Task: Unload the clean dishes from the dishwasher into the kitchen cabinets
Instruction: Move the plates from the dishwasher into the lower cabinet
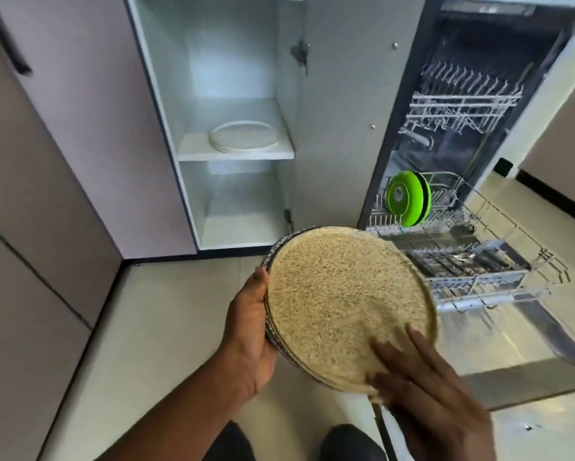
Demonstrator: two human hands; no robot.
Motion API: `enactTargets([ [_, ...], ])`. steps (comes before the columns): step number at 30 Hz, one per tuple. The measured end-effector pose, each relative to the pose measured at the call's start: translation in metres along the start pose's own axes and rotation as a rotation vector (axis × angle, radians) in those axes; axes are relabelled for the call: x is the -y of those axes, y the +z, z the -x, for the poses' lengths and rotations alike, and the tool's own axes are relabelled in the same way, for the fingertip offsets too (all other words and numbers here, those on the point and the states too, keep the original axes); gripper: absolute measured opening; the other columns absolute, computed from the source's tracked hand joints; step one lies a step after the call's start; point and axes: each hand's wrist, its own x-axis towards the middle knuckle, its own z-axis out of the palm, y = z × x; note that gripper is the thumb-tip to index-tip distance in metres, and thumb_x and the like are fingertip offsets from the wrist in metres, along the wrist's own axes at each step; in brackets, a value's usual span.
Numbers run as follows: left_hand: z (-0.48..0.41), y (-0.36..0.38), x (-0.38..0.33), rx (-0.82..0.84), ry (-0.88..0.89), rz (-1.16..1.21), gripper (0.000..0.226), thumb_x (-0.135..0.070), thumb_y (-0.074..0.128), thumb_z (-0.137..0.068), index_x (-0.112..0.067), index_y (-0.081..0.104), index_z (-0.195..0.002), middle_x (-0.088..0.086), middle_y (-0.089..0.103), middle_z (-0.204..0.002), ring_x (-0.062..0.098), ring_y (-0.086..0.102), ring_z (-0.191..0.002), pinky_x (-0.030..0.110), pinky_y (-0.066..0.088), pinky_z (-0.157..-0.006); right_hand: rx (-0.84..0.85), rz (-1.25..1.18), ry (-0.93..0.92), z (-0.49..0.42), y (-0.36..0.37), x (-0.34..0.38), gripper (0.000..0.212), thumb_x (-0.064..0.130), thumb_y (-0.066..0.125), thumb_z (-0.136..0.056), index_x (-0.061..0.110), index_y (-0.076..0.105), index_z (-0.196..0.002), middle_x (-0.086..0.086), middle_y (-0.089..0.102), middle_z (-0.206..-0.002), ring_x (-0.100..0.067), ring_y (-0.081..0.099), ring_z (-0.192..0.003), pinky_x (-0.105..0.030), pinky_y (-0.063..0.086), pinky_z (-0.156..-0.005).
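Home kitchen. Right of frame: built-in dishwasher (pixel 498 71), door down, w/ wire upper rack (pixel 462 104) and pulled-out lower rack (pixel 545 257) holding green plates (pixel 409 197) and cutlery (pixel 462 257). Centre: open cabinet (pixel 226 61), white plates (pixel 242 136) on its shelf (pixel 193 144). Left: mauve cabinet fronts (pixel 63 161) w/ black handle (pixel 6 41). Pale tiled floor (pixel 163 327).

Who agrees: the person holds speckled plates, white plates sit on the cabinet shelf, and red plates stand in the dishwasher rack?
One slip: the head view shows green plates, not red, in the dishwasher rack. Speckled plates held, white plates on shelf: correct.
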Motion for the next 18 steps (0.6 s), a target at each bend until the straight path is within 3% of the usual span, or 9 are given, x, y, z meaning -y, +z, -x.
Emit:
enactTargets([
  [3,-0.01,-0.018,-0.015,-0.077,0.082,0.02,0.046,-0.045,0.034,-0.101,-0.018,0.069,-0.113,0.008,0.074,-0.109,0.023,0.072,-0.095,0.039,0.051,-0.082,0.031,-0.013,0.009,-0.036,0.026,0.002,0.02,0.038,0.064,-0.085,0.026,0.08,-0.084,0.005,0.067,-0.122,-0.028,0.057,-0.123,-0.037,0.049,-0.098],
  [5,-0.022,-0.03,-0.026,-0.144,0.11,0.059,0.046,-0.046,0.034,-0.101,-0.018,0.07,-0.11,0.009,0.074,-0.108,0.025,0.072,-0.094,0.04,0.052,-0.08,0.103,-0.08,0.045,-0.057,0.045,0.002,0.012,0.038,0.073,-0.077,0.032,0.079,-0.086,0.005,0.065,-0.126,-0.033,0.052,-0.128,-0.047,0.05,-0.094],
  [7,-0.036,-0.04,-0.037,-0.22,0.128,0.087,0.044,-0.046,0.038,-0.101,-0.017,0.069,-0.113,0.01,0.074,-0.108,0.029,0.071,-0.097,0.041,0.054,-0.08,0.205,-0.196,0.068,-0.075,0.065,0.001,0.017,0.039,0.074,-0.074,0.035,0.079,-0.09,0.006,0.058,-0.136,-0.034,0.041,-0.137,-0.056,0.044,-0.1],
  [8,-0.045,-0.047,-0.043,-0.265,0.142,0.107,0.043,-0.046,0.04,-0.1,-0.016,0.068,-0.115,0.01,0.074,-0.108,0.031,0.07,-0.099,0.042,0.054,-0.08,0.237,-0.283,0.073,-0.086,0.077,0.002,0.019,0.041,0.073,-0.075,0.037,0.078,-0.094,0.007,0.05,-0.144,-0.03,0.032,-0.143,-0.054,0.037,-0.107],
  [11,-0.071,-0.063,-0.059,-0.364,0.161,0.163,0.036,-0.039,0.049,-0.097,-0.013,0.069,-0.113,0.01,0.075,-0.103,0.031,0.07,-0.096,0.041,0.057,-0.075,0.135,-0.455,0.176,-0.112,0.108,0.001,0.042,0.047,0.072,-0.076,0.046,0.065,-0.117,0.01,0.027,-0.159,-0.017,0.016,-0.15,-0.039,0.022,-0.115],
  [13,-0.092,-0.072,-0.073,-0.394,0.189,0.198,0.031,-0.034,0.053,-0.095,-0.013,0.07,-0.11,0.01,0.075,-0.101,0.031,0.071,-0.093,0.042,0.058,-0.071,0.055,-0.572,0.434,-0.133,0.129,0.002,0.072,0.058,0.07,-0.076,0.052,0.036,-0.14,0.018,0.018,-0.16,-0.009,0.021,-0.147,-0.039,0.027,-0.115],
  [15,-0.113,-0.078,-0.09,-0.422,0.221,0.206,0.029,-0.035,0.054,-0.094,-0.015,0.072,-0.106,0.008,0.075,-0.1,0.029,0.071,-0.092,0.042,0.059,-0.073,0.153,-0.86,0.801,-0.158,0.153,0.002,0.085,0.055,0.068,-0.078,0.046,0.02,-0.148,0.012,0.035,-0.153,-0.018,0.049,-0.133,-0.049,0.048,-0.1],
  [16,-0.124,-0.08,-0.098,-0.439,0.24,0.209,0.029,-0.036,0.054,-0.095,-0.017,0.072,-0.106,0.008,0.075,-0.101,0.028,0.07,-0.092,0.041,0.059,-0.074,0.198,-1.05,0.93,-0.171,0.166,-0.001,0.071,0.046,0.066,-0.085,0.041,0.028,-0.145,0.002,0.054,-0.139,-0.025,0.065,-0.113,-0.048,0.057,-0.083],
  [18,-0.147,-0.079,-0.115,-0.461,0.282,0.201,0.031,-0.039,0.053,-0.096,-0.017,0.07,-0.109,0.007,0.074,-0.103,0.026,0.069,-0.093,0.036,0.059,-0.071,0.222,-1.298,1.072,-0.2,0.187,-0.007,0.037,0.021,0.057,-0.096,0.021,0.046,-0.132,-0.011,0.073,-0.097,-0.033,0.073,-0.077,-0.04,0.058,-0.062],
])
